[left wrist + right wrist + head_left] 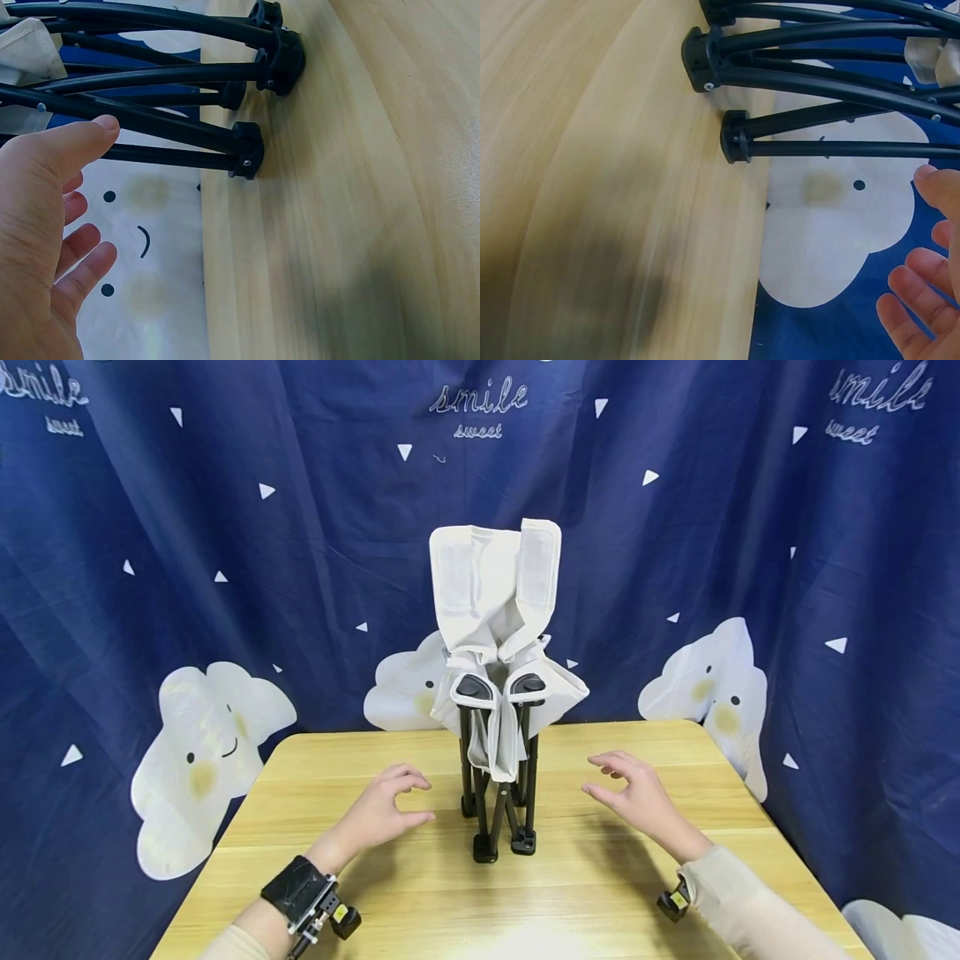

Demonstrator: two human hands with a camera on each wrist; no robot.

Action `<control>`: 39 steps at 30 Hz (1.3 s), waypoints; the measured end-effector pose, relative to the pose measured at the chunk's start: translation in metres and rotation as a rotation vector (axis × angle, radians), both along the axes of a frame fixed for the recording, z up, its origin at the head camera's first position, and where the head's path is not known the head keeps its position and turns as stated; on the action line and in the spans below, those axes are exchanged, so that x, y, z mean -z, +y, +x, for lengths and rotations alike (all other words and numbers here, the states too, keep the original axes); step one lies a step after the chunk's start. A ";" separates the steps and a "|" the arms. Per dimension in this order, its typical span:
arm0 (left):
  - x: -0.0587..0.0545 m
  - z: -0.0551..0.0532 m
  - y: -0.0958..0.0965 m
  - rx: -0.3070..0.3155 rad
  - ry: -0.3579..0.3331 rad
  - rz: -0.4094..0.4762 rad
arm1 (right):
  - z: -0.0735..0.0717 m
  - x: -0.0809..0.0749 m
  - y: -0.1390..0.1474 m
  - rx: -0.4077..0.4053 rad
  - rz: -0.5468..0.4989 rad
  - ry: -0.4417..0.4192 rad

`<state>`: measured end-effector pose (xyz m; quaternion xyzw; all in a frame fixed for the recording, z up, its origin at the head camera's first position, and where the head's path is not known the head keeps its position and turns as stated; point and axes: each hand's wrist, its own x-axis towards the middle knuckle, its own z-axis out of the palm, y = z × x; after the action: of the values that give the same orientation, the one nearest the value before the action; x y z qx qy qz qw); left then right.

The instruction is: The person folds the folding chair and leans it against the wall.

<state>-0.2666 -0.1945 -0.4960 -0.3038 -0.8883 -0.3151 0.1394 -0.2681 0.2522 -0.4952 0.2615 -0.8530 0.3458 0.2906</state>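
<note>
A small folding chair (491, 585) with white fabric and black legs stands folded and upright on the wooden table. Its fabric bunches at the top, and black caps show at two fabric corners. To the left of its legs, my left hand (386, 806) hovers with relaxed, slightly bent fingers, holding nothing. On the other side my right hand (630, 789) is held in a similar way, thumb apart from the fingers. Neither hand touches the chair. Both wrist views show the black legs (172, 79) and their plastic feet (701, 60) on the tabletop beyond the fingers.
The light wooden table (337, 893) fills the lower view, its far edge just behind the chair. A dark blue curtain (322, 527) with white clouds and triangles hangs behind and on both sides. A strapped camera (322, 906) sits on the left wrist.
</note>
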 end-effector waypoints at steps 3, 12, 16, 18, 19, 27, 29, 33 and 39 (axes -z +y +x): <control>0.000 0.001 0.001 0.007 -0.016 -0.003 | 0.002 0.000 -0.001 0.005 0.015 -0.034; 0.002 -0.001 0.001 0.026 -0.094 -0.068 | 0.010 -0.003 -0.001 0.017 0.113 -0.228; 0.002 -0.001 0.003 0.041 -0.130 -0.060 | 0.009 0.000 -0.001 0.008 0.131 -0.257; 0.004 -0.002 0.004 0.045 -0.139 -0.058 | 0.008 0.001 -0.001 0.002 0.131 -0.272; 0.005 -0.002 0.005 0.044 -0.141 -0.059 | 0.008 0.001 -0.002 0.000 0.130 -0.279; 0.010 -0.002 0.009 0.056 -0.164 -0.068 | 0.007 0.006 -0.006 -0.005 0.135 -0.308; 0.012 -0.002 0.010 0.059 -0.168 -0.066 | 0.008 0.006 -0.008 -0.007 0.137 -0.316; 0.016 -0.002 0.012 0.061 -0.165 -0.060 | 0.010 0.006 -0.012 -0.004 0.139 -0.333; 0.020 -0.001 0.016 0.064 -0.208 -0.051 | 0.010 0.009 -0.016 -0.008 0.143 -0.340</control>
<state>-0.2680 -0.1783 -0.5155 -0.3011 -0.8954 -0.3267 0.0286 -0.2582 0.2364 -0.5040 0.2228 -0.9112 0.3246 0.1213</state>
